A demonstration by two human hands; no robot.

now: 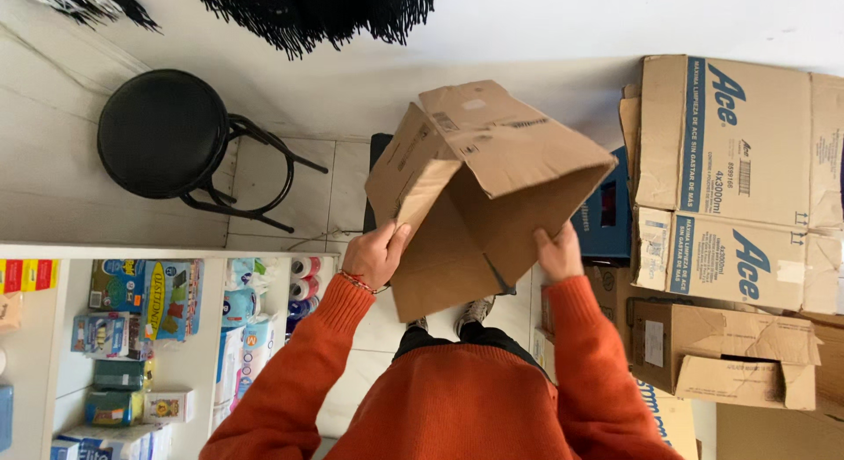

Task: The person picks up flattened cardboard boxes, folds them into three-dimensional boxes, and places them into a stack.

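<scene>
White tiled floor, shop corner. Item: empty brown cardboard box (479,192), held up tilted, open mouth facing the person. Left hand (375,253) clasps its left flap; right hand (557,251) grips the right wall. Nearby: black stool (163,133), stacked cartons (734,178), stocked shelf (141,337).

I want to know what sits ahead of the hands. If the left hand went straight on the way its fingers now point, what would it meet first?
The left hand already grips the cardboard box, so it would press into that box wall. Beyond it lies bare floor tile, though depth is unclear.
</scene>
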